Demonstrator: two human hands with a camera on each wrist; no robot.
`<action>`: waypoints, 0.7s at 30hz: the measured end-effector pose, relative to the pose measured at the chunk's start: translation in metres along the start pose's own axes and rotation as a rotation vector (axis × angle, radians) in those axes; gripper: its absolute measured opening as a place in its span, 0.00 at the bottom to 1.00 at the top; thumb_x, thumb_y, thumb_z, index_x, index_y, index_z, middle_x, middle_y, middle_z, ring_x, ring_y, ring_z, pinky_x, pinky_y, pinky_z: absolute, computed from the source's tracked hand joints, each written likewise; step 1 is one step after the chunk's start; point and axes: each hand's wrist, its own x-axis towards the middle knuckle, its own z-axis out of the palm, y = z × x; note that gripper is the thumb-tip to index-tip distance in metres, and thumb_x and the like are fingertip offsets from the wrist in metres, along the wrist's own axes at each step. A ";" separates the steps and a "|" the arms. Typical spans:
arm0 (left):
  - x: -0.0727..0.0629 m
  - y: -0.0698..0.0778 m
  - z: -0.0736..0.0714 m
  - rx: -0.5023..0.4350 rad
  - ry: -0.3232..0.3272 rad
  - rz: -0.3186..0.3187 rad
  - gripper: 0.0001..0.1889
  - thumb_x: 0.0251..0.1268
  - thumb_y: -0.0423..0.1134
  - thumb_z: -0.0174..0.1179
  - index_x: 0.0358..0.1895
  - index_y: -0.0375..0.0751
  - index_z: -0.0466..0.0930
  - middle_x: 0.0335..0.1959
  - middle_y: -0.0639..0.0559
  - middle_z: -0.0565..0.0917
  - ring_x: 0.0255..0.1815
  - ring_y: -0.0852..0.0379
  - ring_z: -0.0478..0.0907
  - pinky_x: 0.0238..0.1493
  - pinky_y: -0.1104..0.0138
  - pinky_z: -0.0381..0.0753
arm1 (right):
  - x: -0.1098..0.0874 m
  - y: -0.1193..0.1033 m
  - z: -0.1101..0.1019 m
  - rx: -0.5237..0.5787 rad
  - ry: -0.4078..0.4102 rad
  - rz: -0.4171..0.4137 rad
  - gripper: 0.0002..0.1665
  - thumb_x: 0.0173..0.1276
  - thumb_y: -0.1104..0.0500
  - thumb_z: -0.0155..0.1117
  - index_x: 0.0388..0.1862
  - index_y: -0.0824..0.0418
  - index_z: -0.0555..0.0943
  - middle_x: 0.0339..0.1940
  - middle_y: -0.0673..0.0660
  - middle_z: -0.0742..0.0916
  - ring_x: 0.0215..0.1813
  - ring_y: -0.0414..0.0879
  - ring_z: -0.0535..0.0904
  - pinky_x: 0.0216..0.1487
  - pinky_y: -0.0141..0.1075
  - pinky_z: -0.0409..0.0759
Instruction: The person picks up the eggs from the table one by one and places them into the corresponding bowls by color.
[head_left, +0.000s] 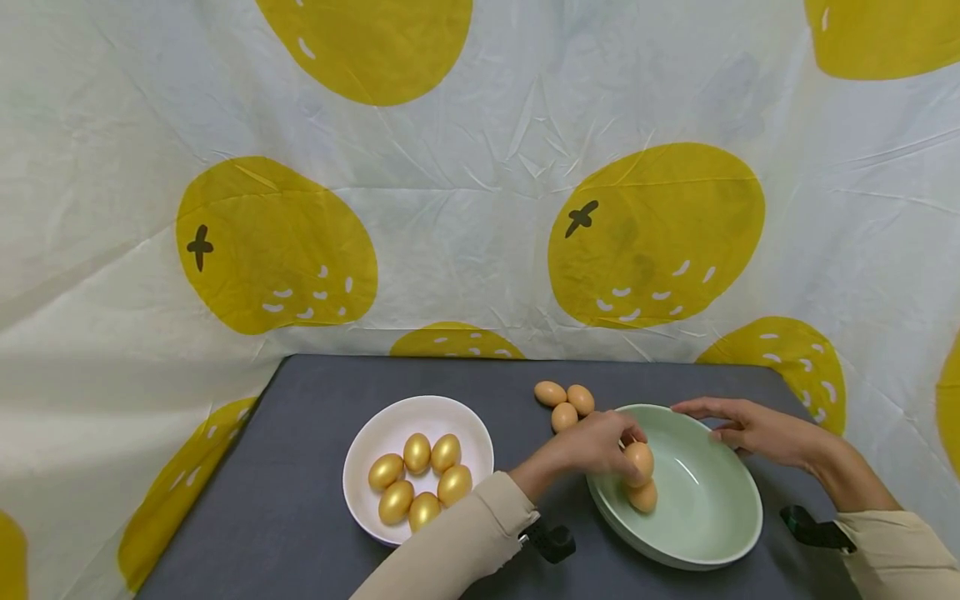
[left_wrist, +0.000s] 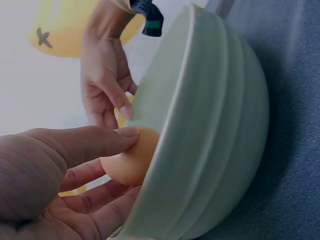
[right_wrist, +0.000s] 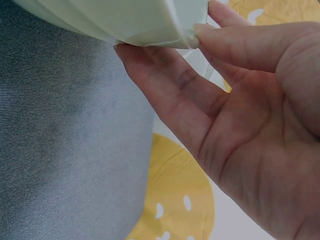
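Pale backdrop [head_left: 465, 242], probably fruit-patterned, behind dark grey table [head_left: 262, 500]

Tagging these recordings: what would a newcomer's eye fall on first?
Likely the big yellow prints on the pale cloth behind the table, then the golden eggs in the white bowl. Right of them, the left hand holds a brown egg at the green bowl, which the right hand grips.
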 end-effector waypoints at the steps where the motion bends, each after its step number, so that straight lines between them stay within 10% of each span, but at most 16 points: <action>1: 0.001 0.000 0.001 0.012 0.001 -0.001 0.23 0.54 0.37 0.74 0.56 0.47 0.83 0.44 0.62 0.84 0.41 0.71 0.77 0.43 0.79 0.75 | 0.000 0.000 0.000 0.001 0.000 0.000 0.33 0.80 0.66 0.49 0.81 0.66 0.57 0.74 0.78 0.64 0.59 0.47 0.81 0.48 0.43 0.85; 21: 0.007 0.004 0.011 0.133 -0.017 0.052 0.22 0.53 0.36 0.73 0.55 0.44 0.84 0.42 0.62 0.84 0.36 0.71 0.76 0.38 0.81 0.72 | 0.000 0.000 0.000 0.030 -0.013 -0.009 0.33 0.81 0.66 0.48 0.81 0.67 0.56 0.74 0.80 0.62 0.61 0.43 0.81 0.50 0.44 0.85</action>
